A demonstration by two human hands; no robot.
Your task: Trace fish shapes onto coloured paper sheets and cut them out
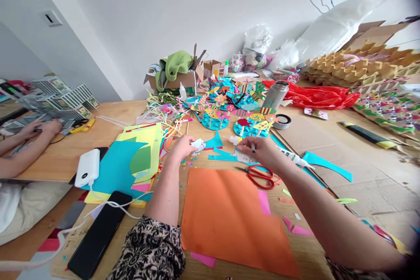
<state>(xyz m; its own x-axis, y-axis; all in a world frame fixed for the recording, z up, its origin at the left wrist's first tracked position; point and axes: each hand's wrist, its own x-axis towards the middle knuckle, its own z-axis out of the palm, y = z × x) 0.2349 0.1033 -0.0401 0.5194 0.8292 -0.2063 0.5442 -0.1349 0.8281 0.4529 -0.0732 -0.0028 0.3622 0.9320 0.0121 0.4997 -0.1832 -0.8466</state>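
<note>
My left hand (182,148) pinches a small white paper cutout (197,144) with dark marks on it, held just above the table. To the right, my right hand (260,151) has its fingers closed round a slim pen-like thing (253,147), mostly hidden by the fingers. Beyond its fingertips lies a small white bottle (235,140). Under and between the hands are blue paper scraps (215,141). Red-handled scissors (260,176) lie below my right hand, at the top edge of an orange paper sheet (229,218). A white glue tube (293,156) shows behind my right wrist.
Blue bases with paper fish (214,122) stand ahead, near a steel flask (275,96) and black-rimmed tape roll (282,121). Coloured paper (113,162), a power bank (88,167) and a phone (100,234) lie left. A utility knife (365,134) rests right. Another person's hands (42,129) work far left.
</note>
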